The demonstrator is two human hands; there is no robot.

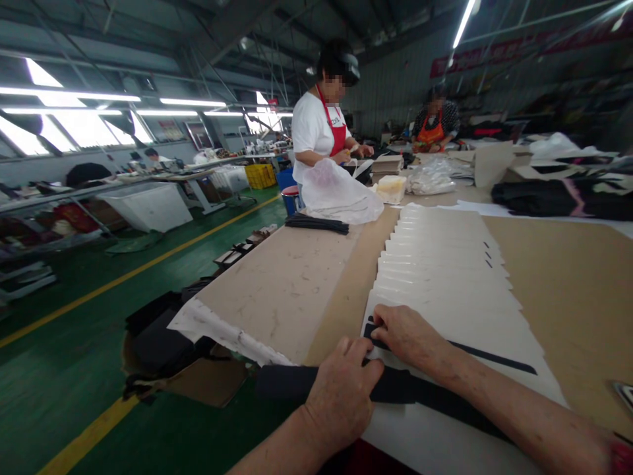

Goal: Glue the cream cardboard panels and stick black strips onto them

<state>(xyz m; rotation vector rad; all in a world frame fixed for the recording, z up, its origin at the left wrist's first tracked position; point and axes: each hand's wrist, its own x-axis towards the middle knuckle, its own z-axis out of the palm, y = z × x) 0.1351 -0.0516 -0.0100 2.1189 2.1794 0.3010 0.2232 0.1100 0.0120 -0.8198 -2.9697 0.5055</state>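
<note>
A thin black strip (494, 357) lies across the white overlapping sheets (430, 264) on the table. My right hand (408, 333) has its fingers bent and pinched on the strip's left end. Close beside it, my left hand (343, 389) is curled, with fingertips and thumb drawn together at the same end of the strip. Beneath my left hand, a wider dark piece of material (395, 385) runs along the near table edge and sticks out past it to the left. My right forearm covers part of both dark pieces.
A brown board (568, 277) lies to the right of the sheets. A bundle of black strips (316, 223) rests at the table's far left edge. Below stands a cardboard box (198, 382) with dark pieces. Across the table, a person in a red apron (337, 135) works.
</note>
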